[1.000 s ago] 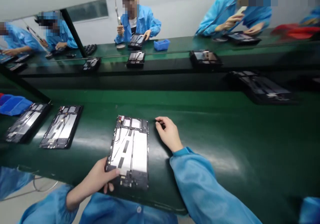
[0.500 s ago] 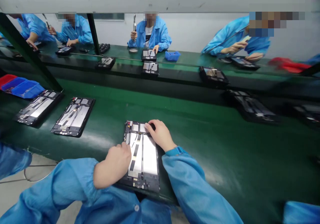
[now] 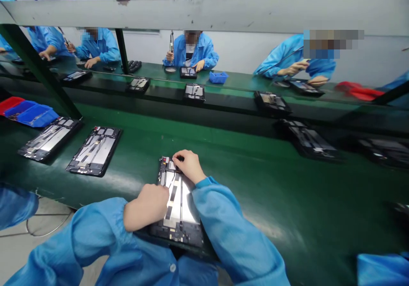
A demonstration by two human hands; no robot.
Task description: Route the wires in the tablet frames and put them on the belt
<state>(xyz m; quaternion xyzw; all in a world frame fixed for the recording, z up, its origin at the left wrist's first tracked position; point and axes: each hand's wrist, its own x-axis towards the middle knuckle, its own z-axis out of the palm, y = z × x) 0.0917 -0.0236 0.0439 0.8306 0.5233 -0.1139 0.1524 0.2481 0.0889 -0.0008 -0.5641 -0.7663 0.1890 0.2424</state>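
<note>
An opened tablet back (image 3: 179,209) with white and black inner parts lies on the green belt (image 3: 255,179) right in front of me. My left hand (image 3: 147,205) rests curled on its left side, fingers folded down onto the panel. My right hand (image 3: 188,164) is at the tablet's top edge, fingertips pinched together on a small part that I cannot make out. Both arms are in blue sleeves.
Two more opened tablets (image 3: 94,150) (image 3: 49,137) lie to the left on the belt. Blue and red bins (image 3: 28,113) stand at far left. Other tablets (image 3: 305,139) sit on the far line, where several people in blue coats (image 3: 191,51) work.
The tablet was slid nearer to me. My left hand went from gripping its bottom corner to lying on top. My right hand moved from the belt beside it to its top edge.
</note>
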